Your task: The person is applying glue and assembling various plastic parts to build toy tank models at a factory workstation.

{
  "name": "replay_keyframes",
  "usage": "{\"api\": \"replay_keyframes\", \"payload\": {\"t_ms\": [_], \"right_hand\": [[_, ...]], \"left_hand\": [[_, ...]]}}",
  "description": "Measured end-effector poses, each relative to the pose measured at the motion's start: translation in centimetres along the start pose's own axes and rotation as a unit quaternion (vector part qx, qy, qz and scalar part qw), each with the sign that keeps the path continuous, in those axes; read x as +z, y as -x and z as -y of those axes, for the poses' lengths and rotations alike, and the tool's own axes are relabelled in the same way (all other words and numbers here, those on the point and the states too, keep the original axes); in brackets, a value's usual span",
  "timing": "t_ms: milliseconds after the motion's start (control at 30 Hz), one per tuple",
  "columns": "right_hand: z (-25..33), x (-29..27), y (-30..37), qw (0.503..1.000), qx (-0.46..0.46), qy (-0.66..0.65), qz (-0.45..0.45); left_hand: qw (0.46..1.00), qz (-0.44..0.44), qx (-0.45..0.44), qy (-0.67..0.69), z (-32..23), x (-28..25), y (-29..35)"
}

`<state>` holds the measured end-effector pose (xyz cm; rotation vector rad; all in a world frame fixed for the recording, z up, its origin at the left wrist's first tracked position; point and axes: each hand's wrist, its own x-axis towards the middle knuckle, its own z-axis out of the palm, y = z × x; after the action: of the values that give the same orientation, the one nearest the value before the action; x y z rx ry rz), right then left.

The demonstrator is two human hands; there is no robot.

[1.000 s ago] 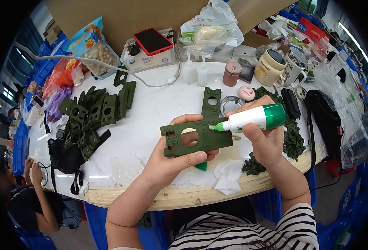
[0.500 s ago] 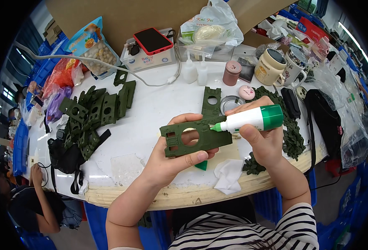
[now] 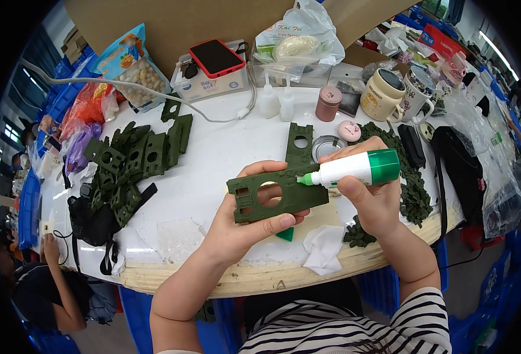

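My left hand (image 3: 234,229) is closed around a dark green plastic model tank hull plate (image 3: 300,199) with a large round hole and small square openings. My right hand (image 3: 374,206) grips a white glue bottle (image 3: 346,170) with a green bottom end, tilted nearly level. Its pointed green nozzle meets or hovers just over the plate's upper surface, right of the round hole; contact is hard to tell. Behind lies another green plate (image 3: 299,152). A green cap-like piece (image 3: 285,234) and a crumpled white tissue (image 3: 322,250) rest below my hands.
Stacked green plates (image 3: 135,156) fill the left of the table. Many small green parts (image 3: 413,197) are heaped at right. Small white bottles (image 3: 269,101), a pink tin (image 3: 329,104), a cream mug (image 3: 382,94) and a red-cased phone (image 3: 216,58) stand at the back. A person (image 3: 54,289) sits at far left.
Almost nothing differs. The glue bottle and my right hand have shifted very slightly left, while my left hand keeps the plate in place.
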<state>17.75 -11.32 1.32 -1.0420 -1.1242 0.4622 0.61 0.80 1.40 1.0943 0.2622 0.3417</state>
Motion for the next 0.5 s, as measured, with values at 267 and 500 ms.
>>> {"api": "replay_keyframes", "payload": {"t_ms": [267, 500], "right_hand": [[0.06, 0.03, -0.04, 1.0, 0.001, -0.004, -0.001], [-0.66, -0.29, 0.39, 0.983, 0.077, -0.146, -0.08]], "left_hand": [[1.0, -0.001, 0.0, -0.003, 0.01, -0.02, -0.05], [1.0, 0.01, 0.019, 0.008, -0.12, 0.04, 0.31]]}}
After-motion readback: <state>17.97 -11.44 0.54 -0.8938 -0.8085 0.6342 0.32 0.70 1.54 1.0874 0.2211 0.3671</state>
